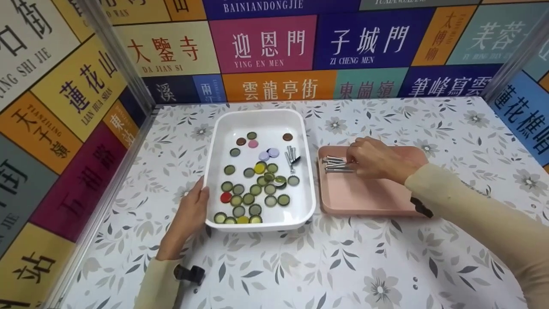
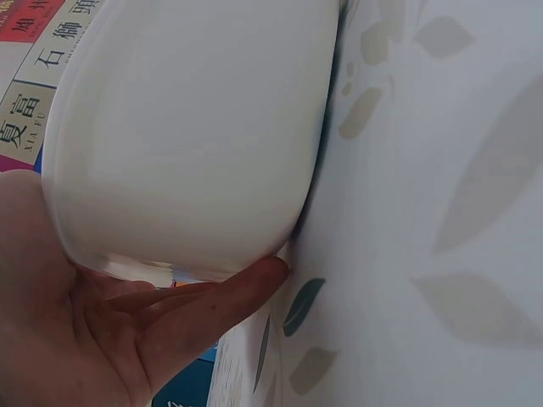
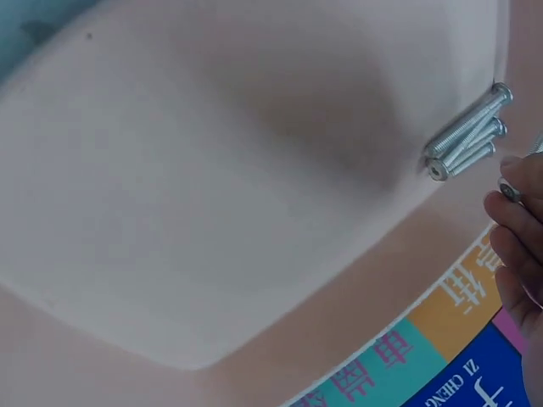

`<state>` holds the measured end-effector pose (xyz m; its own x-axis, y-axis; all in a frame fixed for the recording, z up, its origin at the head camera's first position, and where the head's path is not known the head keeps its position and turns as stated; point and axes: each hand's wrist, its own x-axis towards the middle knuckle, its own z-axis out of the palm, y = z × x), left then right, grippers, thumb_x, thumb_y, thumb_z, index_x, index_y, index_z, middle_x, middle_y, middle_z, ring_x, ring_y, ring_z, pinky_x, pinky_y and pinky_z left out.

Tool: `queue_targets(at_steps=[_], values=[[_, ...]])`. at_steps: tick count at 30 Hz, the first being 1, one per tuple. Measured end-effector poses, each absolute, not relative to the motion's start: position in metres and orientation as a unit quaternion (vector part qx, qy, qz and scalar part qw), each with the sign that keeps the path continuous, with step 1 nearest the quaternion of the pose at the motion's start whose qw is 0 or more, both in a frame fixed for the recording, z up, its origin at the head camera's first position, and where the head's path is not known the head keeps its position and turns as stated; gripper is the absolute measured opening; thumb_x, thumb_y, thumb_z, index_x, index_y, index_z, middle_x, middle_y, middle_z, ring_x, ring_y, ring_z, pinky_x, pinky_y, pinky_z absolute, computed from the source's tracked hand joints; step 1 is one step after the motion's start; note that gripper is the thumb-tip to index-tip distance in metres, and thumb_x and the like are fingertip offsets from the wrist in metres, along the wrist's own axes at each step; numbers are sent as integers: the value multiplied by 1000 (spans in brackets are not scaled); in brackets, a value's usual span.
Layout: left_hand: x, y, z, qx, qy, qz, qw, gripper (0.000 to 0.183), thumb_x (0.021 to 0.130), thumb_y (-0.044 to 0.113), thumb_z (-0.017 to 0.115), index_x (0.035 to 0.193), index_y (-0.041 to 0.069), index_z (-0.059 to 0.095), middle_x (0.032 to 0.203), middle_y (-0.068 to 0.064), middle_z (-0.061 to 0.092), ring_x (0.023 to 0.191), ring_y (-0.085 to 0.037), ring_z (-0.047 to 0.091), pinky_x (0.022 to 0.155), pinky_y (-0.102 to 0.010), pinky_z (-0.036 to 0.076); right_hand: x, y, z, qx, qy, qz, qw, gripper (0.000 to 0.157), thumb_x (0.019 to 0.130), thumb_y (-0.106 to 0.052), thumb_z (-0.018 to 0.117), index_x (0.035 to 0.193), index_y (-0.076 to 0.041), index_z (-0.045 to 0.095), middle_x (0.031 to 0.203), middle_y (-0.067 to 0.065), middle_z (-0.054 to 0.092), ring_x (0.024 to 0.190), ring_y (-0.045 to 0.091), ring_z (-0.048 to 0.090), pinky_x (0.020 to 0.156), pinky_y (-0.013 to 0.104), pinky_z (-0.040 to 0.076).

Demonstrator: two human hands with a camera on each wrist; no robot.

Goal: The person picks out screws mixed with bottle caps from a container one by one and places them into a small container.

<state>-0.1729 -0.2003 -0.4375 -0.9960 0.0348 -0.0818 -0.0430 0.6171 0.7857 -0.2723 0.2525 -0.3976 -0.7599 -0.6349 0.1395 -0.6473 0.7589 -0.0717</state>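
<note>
A white plastic tray [image 1: 257, 122] holds many bottle caps, with green, yellow, red, pink and lilac ones among them. Along its left wall rests my left hand [image 1: 193, 210], its fingers stretched against the outside near the lower edge, as the left wrist view shows. My right hand [image 1: 371, 156] is over the left part of a shallow pink tray [image 1: 364, 193]. Between its thumb and fingers it pinches a silver bolt [image 3: 509, 189], whose socket head shows in the right wrist view. Several more bolts [image 3: 467, 136] lie bunched in the pink tray just beside the fingertips.
Inside the white tray, several bolts [image 1: 291, 154] lie by the right wall, beside a small dark piece. Both trays stand side by side on a leaf-patterned tablecloth [image 1: 343, 262]. Panels with coloured sign lettering [image 1: 266, 43] close off the back and sides.
</note>
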Motion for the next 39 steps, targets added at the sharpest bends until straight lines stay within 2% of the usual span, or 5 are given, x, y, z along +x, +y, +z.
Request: queue_targets(at_steps=[5, 14, 19, 27, 39], values=[[-174, -199, -437, -3, 898, 437, 48, 54, 111, 31, 25, 162, 16, 17, 158, -20, 40, 140, -36, 48, 119, -53, 33, -267, 257, -403, 301, -950, 81, 0, 14, 73, 2, 65, 84, -3, 71, 80, 9, 69, 71, 21, 58, 66, 38, 52], [-173, -201, -436, -3, 897, 439, 51, 54, 111, 30, 25, 162, 16, 17, 159, -19, 38, 143, -37, 43, 121, -53, 29, -266, 260, -412, 285, -949, 125, -39, 12, 77, 2, 68, 87, 0, 74, 85, 11, 71, 70, 18, 58, 65, 32, 52], [-172, -200, -436, -6, 897, 438, 54, 54, 111, 31, 25, 162, 17, 16, 161, -18, 36, 144, -37, 42, 121, -52, 28, -267, 261, -417, 281, -950, 127, -39, 8, 77, 3, 69, 83, 0, 74, 82, 10, 69, 71, 18, 57, 66, 31, 50], [-170, -199, -438, -3, 892, 450, 34, 53, 111, 28, 28, 161, 14, 21, 155, -22, 43, 135, -38, 52, 115, -54, 37, -265, 260, -418, 256, -956, 135, -57, 8, 82, 2, 64, 84, -3, 70, 82, 7, 66, 73, 18, 57, 68, 32, 49], [-173, -198, -436, -13, 893, 448, 44, 53, 110, 30, 27, 162, 17, 21, 154, -19, 45, 130, -34, 57, 116, -51, 37, -264, 257, -419, 249, -965, 72, -32, 3, 85, -10, 67, 84, -11, 70, 87, 2, 66, 77, 18, 58, 68, 36, 49]])
